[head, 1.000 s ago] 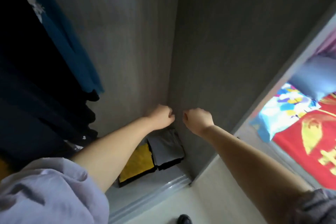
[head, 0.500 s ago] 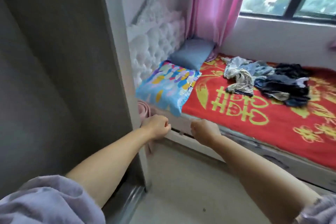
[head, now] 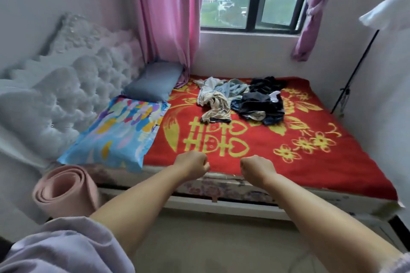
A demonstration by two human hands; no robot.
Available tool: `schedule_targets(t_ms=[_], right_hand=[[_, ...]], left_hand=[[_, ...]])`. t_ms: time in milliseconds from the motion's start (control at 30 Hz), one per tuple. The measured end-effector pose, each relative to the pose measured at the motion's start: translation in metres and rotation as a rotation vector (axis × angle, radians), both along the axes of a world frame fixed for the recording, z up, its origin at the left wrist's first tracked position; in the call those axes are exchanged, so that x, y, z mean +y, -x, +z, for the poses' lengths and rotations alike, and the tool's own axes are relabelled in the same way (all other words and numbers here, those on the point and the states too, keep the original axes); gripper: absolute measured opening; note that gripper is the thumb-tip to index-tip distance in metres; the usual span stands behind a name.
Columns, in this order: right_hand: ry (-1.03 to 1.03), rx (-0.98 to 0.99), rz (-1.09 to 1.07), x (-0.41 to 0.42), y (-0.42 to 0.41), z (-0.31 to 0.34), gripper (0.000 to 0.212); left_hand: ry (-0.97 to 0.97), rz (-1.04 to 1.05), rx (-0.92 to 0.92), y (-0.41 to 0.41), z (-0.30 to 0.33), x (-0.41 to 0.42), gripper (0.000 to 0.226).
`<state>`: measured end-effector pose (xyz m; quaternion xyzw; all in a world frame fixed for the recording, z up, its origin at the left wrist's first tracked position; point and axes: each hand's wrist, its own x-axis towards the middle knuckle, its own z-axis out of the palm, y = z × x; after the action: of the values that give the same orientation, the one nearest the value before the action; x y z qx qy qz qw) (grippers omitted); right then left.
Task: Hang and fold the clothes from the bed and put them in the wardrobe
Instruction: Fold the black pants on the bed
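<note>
So the clothes (head: 240,99) are all dumped in a crumpled heap on the far half of the bed (head: 310,162), sitting on its red blanket with yellow print. Left side of the pile is pale stuff, cream and light blue, and the right side is dark, black and navy. Nothing folded.

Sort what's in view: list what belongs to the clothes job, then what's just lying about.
Job: light clothes heap, dark clothes heap, red bed blanket, both empty curled hands, left hand, right hand.
Lying about: patterned pillow, grey pillow, rolled pink mat, pink curtain.
</note>
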<state>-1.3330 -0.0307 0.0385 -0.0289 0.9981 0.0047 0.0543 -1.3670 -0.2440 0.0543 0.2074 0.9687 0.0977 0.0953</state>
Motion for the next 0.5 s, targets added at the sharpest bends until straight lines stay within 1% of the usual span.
schedule_targets(t_ms=[100,233,333,500], right_hand=[[0.027,-0.025,-0.028,0.026,0.012,-0.006,0.021],[0.050,-0.062,-0.063,0.055,0.040,-0.021,0.024],[0.055,-0.076,-0.076,0.075,0.079,-0.028,0.025],[0.036,-0.062,-0.111,0.114,0.161,-0.037,0.024]], left_hand=[[0.015,-0.012,-0.012,0.027,-0.004,0.026,0.034],[0.025,-0.049,-0.031,0.064,-0.020,0.057,0.035],[0.033,-0.081,-0.060,0.104,-0.031,0.076,0.035],[0.003,-0.116,-0.081,0.199,-0.044,0.111,0.033]])
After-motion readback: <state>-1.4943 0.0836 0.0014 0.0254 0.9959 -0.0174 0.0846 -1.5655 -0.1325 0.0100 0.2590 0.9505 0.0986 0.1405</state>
